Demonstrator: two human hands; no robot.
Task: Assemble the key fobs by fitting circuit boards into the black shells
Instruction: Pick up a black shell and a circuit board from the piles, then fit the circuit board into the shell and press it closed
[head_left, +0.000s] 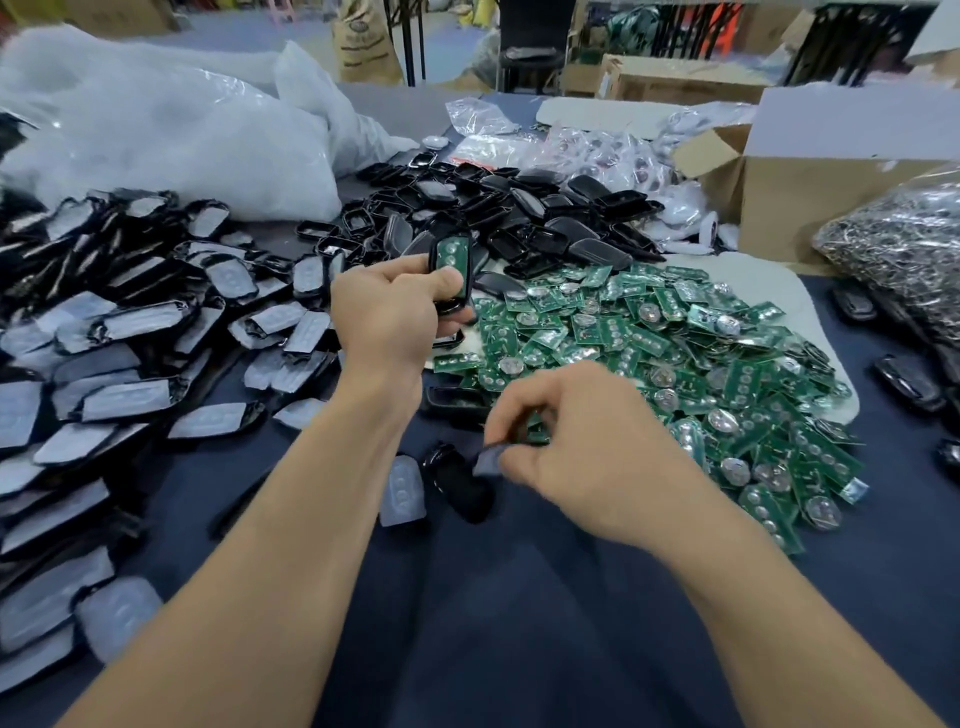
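The left hand (395, 312) was closed around a black shell (451, 270), held up over the middle of the table (519, 623) with a green board (448, 253) already seated in its open face. The shell's long axis ran nearly upright, tipped slightly toward the far edge. The right hand (582, 457) sat lower and nearer the front edge, fingers pinched narrow on a small grey pad (487, 462); motion blur kept me from telling its exact shape. That pad lay below and a little right of the held shell, so the right hand looked the one to carry it up and across. Loose boards (675, 353) were heaped just right of both hands, empty shells (519, 213) toward the far edge, and film-covered parts (130, 332) along the left edge.
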